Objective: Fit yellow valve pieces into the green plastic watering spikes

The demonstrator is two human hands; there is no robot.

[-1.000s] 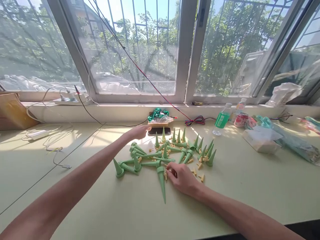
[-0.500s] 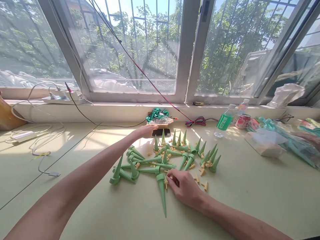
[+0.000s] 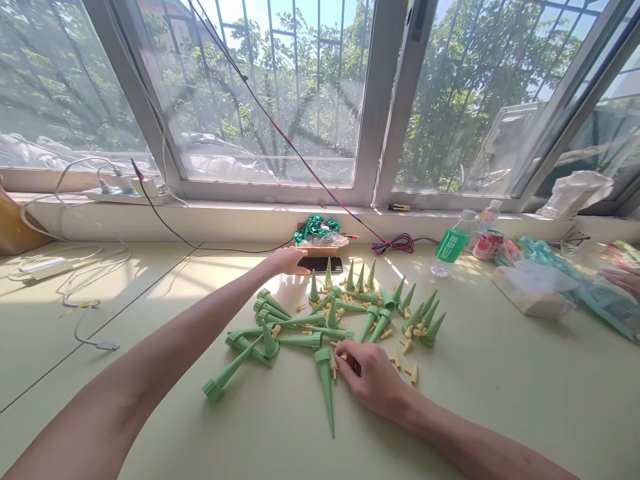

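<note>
My left hand reaches far across the table. Its fingers look stretched out beside the left end of a black phone; whether they touch it I cannot tell. My right hand rests on the table with fingers curled in and tips close together. Whatever it may hold is hidden. Just left of its fingertips are a small yellow T-shaped connector and a green plastic spike lying point toward me. Many similar spikes lie or stand behind, including a fallen spike at the left. Yellow connectors are scattered among them.
A small cardboard box with green material and clear plastic stands behind the phone. To the right are a green-labelled bottle, a can, a white box and plastic bags. White cables lie at the left. Part of another person's hand shows far right.
The upright spike at the left has toppled and now lies with its cap toward me. My left hand has moved slightly left, baring more of the phone. My right hand stays put.
</note>
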